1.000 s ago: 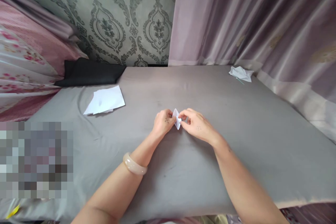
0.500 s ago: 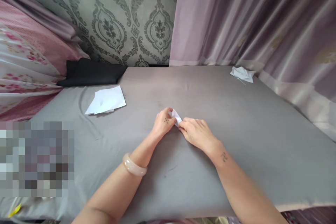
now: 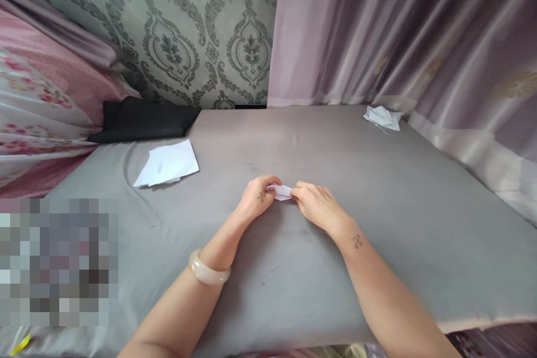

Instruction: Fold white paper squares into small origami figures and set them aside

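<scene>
A small folded piece of white paper (image 3: 282,192) is stretched between my two hands, just above or on the grey cloth (image 3: 293,279); I cannot tell which. My left hand (image 3: 258,197) pinches its left end, thumb in front and fingers curled behind. At the right end, my right hand (image 3: 319,204) grips the paper between thumb and fingertips. The paper lies sideways, with its ends partly hidden by my fingers.
A stack of white sheets (image 3: 172,163) lies at left, before a folded black cloth (image 3: 146,118). Several folded white papers (image 3: 382,117) sit at the far right by the curtain (image 3: 356,28). A yellow object (image 3: 20,343) is at the lower left corner.
The folded paper has turned from a steep, upright slant to lying nearly level. My hands have moved slightly apart, both keeping hold of it. The view has shifted a little.
</scene>
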Demonstrator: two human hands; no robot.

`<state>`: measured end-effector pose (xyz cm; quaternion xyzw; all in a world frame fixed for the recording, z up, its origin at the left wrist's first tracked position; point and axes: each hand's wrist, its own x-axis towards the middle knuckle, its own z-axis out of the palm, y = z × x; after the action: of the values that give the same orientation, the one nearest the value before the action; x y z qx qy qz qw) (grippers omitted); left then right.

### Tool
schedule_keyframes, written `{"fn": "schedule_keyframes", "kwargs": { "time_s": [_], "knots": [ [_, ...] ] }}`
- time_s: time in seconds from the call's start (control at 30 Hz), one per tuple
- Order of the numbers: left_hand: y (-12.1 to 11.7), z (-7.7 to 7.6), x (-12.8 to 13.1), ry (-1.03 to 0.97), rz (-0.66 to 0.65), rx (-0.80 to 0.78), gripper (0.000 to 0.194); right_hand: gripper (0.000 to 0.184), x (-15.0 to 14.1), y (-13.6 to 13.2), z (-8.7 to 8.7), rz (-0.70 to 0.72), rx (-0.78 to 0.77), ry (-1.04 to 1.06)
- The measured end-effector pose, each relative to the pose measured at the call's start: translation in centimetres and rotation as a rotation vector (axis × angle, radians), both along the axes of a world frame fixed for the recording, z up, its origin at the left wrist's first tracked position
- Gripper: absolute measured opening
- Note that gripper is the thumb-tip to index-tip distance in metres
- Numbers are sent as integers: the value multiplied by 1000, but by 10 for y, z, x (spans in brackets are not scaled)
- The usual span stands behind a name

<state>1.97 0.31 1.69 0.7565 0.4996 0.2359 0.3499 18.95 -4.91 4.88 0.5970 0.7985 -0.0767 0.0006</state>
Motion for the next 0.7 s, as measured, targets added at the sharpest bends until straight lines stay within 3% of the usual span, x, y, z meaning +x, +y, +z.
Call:
{"fn": "schedule_keyframes", "kwargs": {
  "time_s": [0.13,0.23,0.7],
  "knots": [
    [1,-6,-1,-7,-20,92,41,28,1,2,-3,-21,-5,59],
    [1,-6,-1,41,-42,133,36,25,1,4,-4,-38,-21,94],
    [2,1,-8,77,-230,143,23,21,2,6,-10,-30,-5,123]
  ]
}}
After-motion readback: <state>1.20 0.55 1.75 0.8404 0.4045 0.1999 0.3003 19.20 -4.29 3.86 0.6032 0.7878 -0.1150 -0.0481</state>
